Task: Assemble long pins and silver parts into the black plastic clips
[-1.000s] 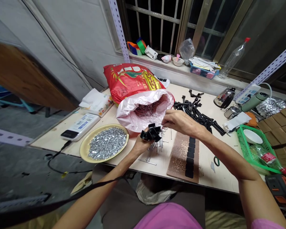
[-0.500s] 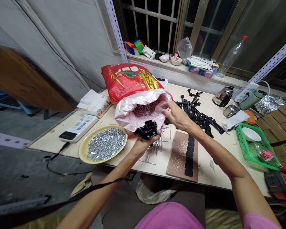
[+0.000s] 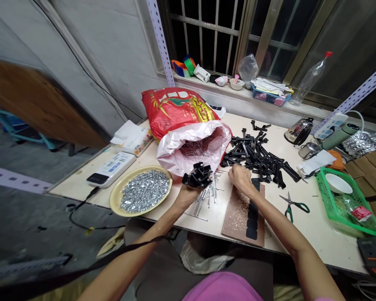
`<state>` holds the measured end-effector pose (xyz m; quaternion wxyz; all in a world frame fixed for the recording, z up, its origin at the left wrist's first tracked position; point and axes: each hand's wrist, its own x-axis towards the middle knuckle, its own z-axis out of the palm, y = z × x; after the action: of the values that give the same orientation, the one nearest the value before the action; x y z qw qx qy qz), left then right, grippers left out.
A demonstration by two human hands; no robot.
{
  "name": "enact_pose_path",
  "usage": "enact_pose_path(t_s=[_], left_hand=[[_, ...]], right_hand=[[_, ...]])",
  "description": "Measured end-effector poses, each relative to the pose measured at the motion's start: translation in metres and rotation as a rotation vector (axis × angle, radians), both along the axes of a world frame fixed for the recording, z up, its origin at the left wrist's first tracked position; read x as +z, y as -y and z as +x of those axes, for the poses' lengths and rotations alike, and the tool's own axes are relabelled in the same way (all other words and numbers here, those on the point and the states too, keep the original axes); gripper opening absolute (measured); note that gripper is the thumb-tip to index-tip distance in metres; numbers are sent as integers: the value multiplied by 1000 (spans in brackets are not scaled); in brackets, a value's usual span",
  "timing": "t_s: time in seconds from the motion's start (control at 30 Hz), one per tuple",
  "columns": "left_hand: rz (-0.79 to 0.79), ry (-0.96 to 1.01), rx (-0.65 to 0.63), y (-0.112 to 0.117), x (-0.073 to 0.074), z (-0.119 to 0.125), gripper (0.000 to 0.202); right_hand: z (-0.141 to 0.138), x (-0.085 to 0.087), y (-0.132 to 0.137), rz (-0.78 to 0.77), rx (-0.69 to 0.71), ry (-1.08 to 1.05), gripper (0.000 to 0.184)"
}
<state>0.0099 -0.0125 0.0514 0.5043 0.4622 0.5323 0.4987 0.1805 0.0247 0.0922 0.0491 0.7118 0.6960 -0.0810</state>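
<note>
My left hand (image 3: 188,195) is closed around a bundle of black plastic pieces (image 3: 198,175), held above the table by the open end of a red and white sack (image 3: 188,117). Long thin metal bolts (image 3: 209,194) lie loose beneath and beside it. My right hand (image 3: 240,177) is closed, fingers curled, just right of these bolts and at the near edge of a pile of black plastic pieces (image 3: 257,156). What its fingers pinch, if anything, is hidden. More thin bolts show inside the sack's mouth.
A yellow dish (image 3: 113,204) of small metal nuts stands at the left, near a power bank (image 3: 113,169). A brown board (image 3: 235,221) with black pads lies at the front edge. Scissors (image 3: 290,205) and a green basket (image 3: 326,205) are to the right.
My right hand has moved down from the sack's mouth toward the bolts, and its fingers have closed. The left hand still holds the black pieces. The scissors now show.
</note>
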Motion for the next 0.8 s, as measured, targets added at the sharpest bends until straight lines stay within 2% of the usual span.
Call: enact_pose_path(t_s=[0.07,0.17,0.27,0.37,0.47,0.53,0.6,0.67,0.7,0.73,0.8], left_hand=[[55,-8,-11,-2,0,0,48],[87,-46,-43,-7,-1,2,45],[66,-64,-61,-10,0,6,42],[56,-83,-72,-9,2,9,38],[29,-129,-89,-8,4,11,34],[9,-114,-109,-6,5,12,34],[-21,-28,-126,-5,7,12,37],[-69,92,-138,-4,8,11,39],[-91,148,-141,-4,8,9,39],[-105,193,-136,-4,8,8,37],[-116,234,-91,-4,6,4,34]], right_hand=[[8,17,5,150,86,-127,30],[17,40,15,469,412,-337,24],[18,56,18,643,662,-293,25],[11,64,16,666,750,-126,25],[2,69,15,576,826,-14,23],[-3,73,15,480,881,-6,21],[-6,78,13,403,934,-108,21],[-4,80,6,373,928,-303,31],[-2,79,1,373,874,-389,34],[1,75,-5,371,784,-432,33],[7,61,-18,277,549,-345,28]])
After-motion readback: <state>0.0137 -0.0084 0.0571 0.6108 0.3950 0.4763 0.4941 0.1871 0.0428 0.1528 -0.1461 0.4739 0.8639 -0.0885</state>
